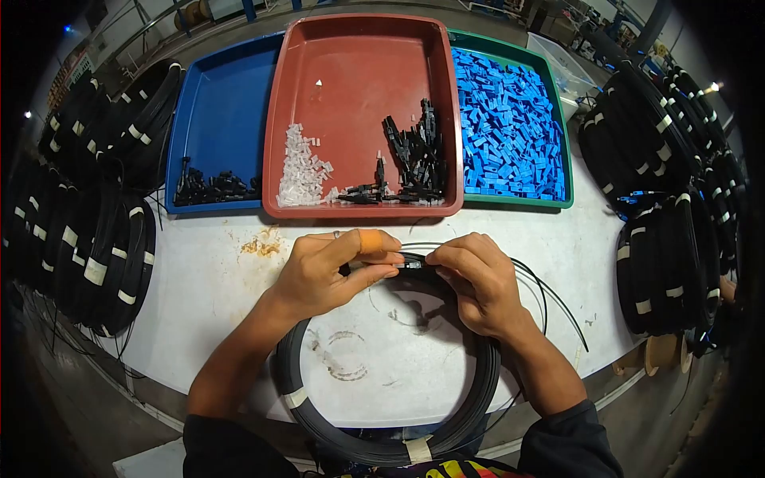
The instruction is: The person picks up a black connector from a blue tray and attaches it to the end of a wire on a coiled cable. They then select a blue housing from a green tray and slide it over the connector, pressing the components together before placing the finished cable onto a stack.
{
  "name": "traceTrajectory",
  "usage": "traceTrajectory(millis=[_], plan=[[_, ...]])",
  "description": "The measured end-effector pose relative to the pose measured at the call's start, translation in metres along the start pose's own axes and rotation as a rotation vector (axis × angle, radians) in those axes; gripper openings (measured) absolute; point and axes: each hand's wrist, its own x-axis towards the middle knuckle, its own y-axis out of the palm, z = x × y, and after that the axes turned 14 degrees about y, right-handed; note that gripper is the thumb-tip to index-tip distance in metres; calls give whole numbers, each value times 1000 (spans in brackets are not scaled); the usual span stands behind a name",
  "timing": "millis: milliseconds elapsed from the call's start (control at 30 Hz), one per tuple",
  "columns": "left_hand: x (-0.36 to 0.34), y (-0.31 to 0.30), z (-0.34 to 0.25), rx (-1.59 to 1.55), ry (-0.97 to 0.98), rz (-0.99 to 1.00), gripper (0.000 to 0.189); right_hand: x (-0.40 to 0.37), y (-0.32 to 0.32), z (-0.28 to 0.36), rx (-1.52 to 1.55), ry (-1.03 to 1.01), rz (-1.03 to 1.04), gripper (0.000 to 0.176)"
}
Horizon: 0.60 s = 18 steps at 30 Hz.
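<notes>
Between my two hands, above the far side of a black cable coil, is a small cable connector [412,264] with dark and clear parts. My left hand [319,271], with orange tape around one finger, pinches its left end between thumb and fingers. At the other end, the fingertips of my right hand [482,279] close on the connector or the cable just beside it; which one is hidden. The coil [488,382] is bound with pale tape and reaches over the table's near edge. A loose cable end [566,311] curves out to the right.
Beyond my hands stand a red tray [362,211] with clear and black small parts, a blue tray [219,88] with black parts, and a green tray [569,159] of blue clips. Taped cable coils [96,263] are stacked left, more coils [669,271] right, on the white table [199,295].
</notes>
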Motion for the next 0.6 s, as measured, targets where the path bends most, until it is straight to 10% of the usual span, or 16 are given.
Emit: traceTrajectory(millis=[600], plan=[[0, 0, 2, -3, 71, 38, 26, 2, -6, 5, -73, -73, 68, 33]])
